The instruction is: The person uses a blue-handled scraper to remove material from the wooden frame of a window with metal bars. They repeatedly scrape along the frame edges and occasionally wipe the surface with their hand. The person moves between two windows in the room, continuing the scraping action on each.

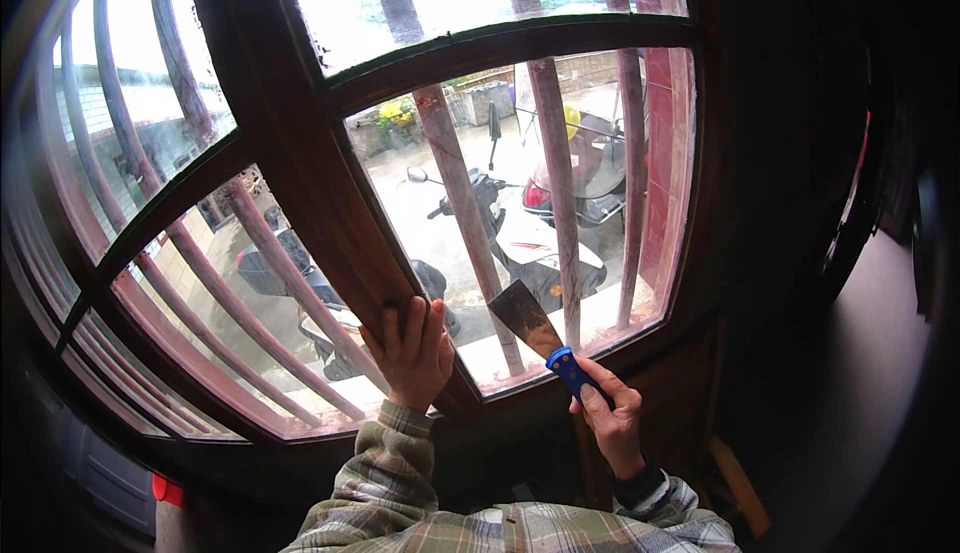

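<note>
My right hand (pixel 615 416) grips the blue handle of a putty knife (pixel 538 326). Its broad blade, stained with brown patches, points up and to the left in front of the lower right window pane (pixel 480 268); whether it touches the glass I cannot tell. My left hand (pixel 412 350) lies flat against the dark wooden upright (pixel 322 178) between the window's two halves, with fingers pointing upward. Nothing shows in the left hand. Dark specks and ragged residue cling to the edges of some panes.
Wooden bars (pixel 555 200) stand outside the glass. Beyond them a white scooter (pixel 517 242) and another vehicle (pixel 585 170) are parked in a yard. Low at left is a red object (pixel 166 490); a wooden furniture leg (pixel 739 489) stands at lower right.
</note>
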{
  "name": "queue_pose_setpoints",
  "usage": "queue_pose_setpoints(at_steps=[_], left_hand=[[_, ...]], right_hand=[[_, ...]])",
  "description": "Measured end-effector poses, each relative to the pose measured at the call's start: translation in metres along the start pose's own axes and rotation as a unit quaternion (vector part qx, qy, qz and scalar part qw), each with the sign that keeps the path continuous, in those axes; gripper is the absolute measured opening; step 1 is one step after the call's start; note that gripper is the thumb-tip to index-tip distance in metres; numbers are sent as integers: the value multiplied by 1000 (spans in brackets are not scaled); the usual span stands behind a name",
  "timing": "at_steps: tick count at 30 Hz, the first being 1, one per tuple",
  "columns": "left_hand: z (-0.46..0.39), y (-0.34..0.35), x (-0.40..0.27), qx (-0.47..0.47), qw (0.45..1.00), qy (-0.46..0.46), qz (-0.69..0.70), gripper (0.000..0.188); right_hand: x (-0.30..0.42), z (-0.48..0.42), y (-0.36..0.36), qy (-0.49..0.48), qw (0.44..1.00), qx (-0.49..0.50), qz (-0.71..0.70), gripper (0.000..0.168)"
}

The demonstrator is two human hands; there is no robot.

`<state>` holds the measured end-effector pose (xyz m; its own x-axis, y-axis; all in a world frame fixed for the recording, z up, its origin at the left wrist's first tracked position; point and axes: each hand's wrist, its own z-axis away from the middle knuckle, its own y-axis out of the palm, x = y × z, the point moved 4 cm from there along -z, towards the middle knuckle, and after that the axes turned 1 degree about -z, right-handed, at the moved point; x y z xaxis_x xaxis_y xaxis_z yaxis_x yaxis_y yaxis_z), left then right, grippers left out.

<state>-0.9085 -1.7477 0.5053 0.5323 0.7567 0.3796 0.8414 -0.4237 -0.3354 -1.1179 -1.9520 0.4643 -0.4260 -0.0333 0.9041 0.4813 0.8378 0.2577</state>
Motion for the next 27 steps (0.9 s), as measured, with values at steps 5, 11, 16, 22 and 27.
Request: queue_pose_setpoints(at_steps=[5, 11, 16, 22, 27], left_hand=[[2, 1, 0, 1, 1000, -1, 3, 53], [3, 2, 0, -10, 999, -26, 26, 51], [2, 1, 0, -8, 1000, -2, 6, 54], [2, 1, 1, -9, 1000, -2, 9, 54], [3, 2, 1, -9, 1000, -1, 2, 55]], right_hand=[[-3, -1, -3, 37, 999, 7, -29, 39], [-1, 2, -5, 91, 993, 5, -68, 40], [0, 0, -2, 60, 997, 21, -54, 39], [-1, -1, 0, 29, 999, 9, -41, 38], [-2, -3, -2, 60, 997, 18, -53, 38]])
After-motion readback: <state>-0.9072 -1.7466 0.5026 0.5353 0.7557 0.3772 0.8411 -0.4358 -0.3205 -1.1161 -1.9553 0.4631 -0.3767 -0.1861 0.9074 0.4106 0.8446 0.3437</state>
